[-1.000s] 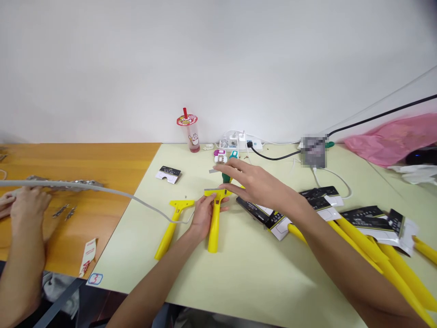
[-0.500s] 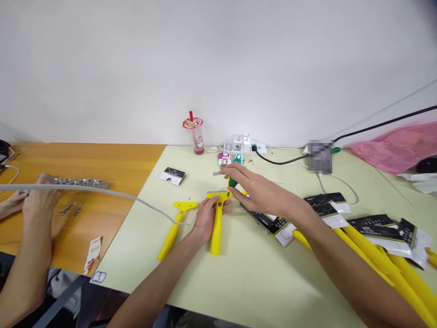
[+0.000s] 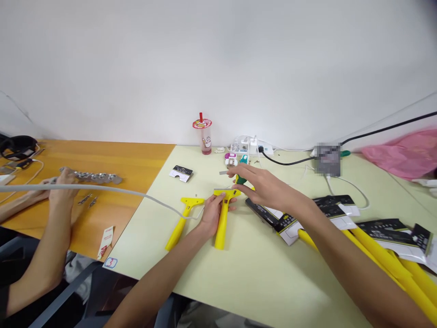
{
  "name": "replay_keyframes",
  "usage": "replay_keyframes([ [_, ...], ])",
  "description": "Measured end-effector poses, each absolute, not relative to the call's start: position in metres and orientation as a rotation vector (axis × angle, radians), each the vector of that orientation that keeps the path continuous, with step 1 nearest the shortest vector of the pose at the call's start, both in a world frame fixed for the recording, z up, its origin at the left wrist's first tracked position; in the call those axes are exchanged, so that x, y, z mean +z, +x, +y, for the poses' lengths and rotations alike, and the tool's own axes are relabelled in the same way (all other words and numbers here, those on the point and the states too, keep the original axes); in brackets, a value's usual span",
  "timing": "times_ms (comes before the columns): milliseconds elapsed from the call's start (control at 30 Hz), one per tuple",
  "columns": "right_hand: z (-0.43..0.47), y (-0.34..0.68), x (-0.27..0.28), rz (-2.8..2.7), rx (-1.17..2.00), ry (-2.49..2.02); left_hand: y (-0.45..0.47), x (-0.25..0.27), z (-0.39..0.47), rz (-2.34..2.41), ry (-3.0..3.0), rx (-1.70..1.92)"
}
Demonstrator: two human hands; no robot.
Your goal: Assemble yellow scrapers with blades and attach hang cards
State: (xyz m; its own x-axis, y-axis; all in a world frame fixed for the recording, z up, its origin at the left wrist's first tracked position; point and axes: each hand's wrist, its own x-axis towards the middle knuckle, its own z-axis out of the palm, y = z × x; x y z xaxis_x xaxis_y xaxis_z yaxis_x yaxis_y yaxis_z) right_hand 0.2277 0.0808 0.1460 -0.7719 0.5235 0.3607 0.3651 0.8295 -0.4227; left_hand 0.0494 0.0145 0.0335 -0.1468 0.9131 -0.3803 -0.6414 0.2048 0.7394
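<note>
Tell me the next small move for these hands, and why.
Probably a slight twist of the green-handled tool with the right hand: it holds that handle near the right end of the head of the held yellow scraper, which the left hand grips. Whether the tip is seated, I cannot tell.

2 bare forearms (image 3: 160, 284) reach forward. Left hand (image 3: 210, 213) lower, curled in grip, thumb on top. Right hand (image 3: 262, 184) higher, fingers bent, thumb below.
</note>
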Motion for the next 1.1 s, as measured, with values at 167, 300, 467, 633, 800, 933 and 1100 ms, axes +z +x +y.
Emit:
replay_keyframes([
  [167, 0.0769, 0.2286, 0.1489, -2.582, 0.429, -0.701, 0.0499, 0.0307, 0.0133, 1.021, 0.385, 1.412],
  [300, 0.0749, 0.2292, 0.151, -2.588, 0.493, -0.597, 0.0493, 0.0349, 0.0113, 1.035, 0.394, 1.414],
  [467, 0.0759, 0.2273, 0.1494, -2.589, 0.347, -0.682, 0.0518, 0.0391, 0.0082, 1.045, 0.417, 1.386],
  [633, 0.0753, 0.2293, 0.1485, -2.576, 0.45, -0.578, 0.0526, 0.0404, 0.0072, 1.069, 0.407, 1.38],
  [800, 0.0775, 0.2281, 0.1466, -2.571, 0.314, -0.638, 0.0513, 0.0391, 0.0077, 1.069, 0.4, 1.382],
  [933, 0.0784, 0.2305, 0.1466, -2.56, 0.462, -0.549, 0.0506, 0.038, 0.0078, 1.057, 0.391, 1.397],
  [1100, 0.0759, 0.2278, 0.1469, -2.572, 0.45, -0.637, 0.0508, 0.0372, 0.0077, 1.049, 0.384, 1.386],
])
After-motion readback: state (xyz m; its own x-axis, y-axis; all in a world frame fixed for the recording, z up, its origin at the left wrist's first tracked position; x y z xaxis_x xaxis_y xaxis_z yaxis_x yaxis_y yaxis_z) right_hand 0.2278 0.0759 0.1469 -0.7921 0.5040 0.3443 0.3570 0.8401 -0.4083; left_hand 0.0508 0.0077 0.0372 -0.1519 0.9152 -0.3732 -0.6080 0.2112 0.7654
